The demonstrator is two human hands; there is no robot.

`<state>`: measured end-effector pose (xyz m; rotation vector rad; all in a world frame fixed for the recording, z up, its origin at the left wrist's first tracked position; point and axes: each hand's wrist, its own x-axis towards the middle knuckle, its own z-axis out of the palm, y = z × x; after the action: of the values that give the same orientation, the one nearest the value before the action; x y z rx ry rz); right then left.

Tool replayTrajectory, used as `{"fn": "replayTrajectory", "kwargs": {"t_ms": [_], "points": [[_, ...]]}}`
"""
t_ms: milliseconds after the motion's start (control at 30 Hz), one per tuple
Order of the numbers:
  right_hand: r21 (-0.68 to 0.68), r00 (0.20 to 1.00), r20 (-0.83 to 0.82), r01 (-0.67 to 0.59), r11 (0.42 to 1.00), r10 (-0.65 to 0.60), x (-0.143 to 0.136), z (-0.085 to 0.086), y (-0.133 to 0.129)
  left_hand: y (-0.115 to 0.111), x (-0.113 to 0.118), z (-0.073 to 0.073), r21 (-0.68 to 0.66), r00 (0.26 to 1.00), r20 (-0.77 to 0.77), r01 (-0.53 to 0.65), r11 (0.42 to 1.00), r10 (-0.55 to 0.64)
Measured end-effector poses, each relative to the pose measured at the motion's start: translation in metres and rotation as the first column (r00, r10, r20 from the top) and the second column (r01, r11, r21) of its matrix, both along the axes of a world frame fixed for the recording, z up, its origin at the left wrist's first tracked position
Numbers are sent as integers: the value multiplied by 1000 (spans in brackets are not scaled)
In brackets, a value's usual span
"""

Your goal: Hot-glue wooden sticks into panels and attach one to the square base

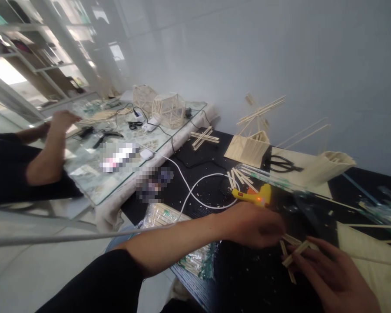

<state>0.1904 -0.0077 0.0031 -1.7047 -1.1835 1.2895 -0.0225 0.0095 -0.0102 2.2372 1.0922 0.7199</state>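
Small, pale, angular wooden-stick piece (pixel 295 255): four o'clock in view, above black tabletop (pixel 241 278) | right hand (pixel 337 271): fingers clamped on its three-o'clock side | left hand (pixel 256 224): fingers at its eleven-o'clock end, cannot tell whether gripping it

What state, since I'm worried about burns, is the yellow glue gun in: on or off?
The glue gun appears to be on: a small orange light glows on it.

The left sleeve (pixel 96 287) is black and ends partway along the arm (pixel 179 241). Past the sleeve, the arm and left hand (pixel 256 224) are bare. The right hand (pixel 339 276), well right of the sleeve, is bare too.
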Motion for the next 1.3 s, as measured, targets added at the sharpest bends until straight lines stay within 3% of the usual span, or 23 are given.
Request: {"fn": "replayTrajectory", "kwargs": {"t_ms": [200,433,767,900,1033,1300], "points": [[-36,1000,2,11,999,-11,3,-13,4,0,6,-4,-77,995,39,91,993,-88],[11,999,32,-37,999,37,13,-29,3,-1,13,5,-209,990,-67,112,971,-128],[30,997,51,-56,998,54,18,-29,7,1,26,5,-343,988,8,148,927,-155],[47,996,63,-69,996,66,21,-22,9,0,17,8,-285,976,48,217,933,-212],[-14,989,147,15,1000,-13,16,-7,9,0,12,6,-165,968,13,250,954,-251],[-73,992,126,-10,997,19,2,10,7,-2,13,12,-233,977,-12,206,951,-214]]}}
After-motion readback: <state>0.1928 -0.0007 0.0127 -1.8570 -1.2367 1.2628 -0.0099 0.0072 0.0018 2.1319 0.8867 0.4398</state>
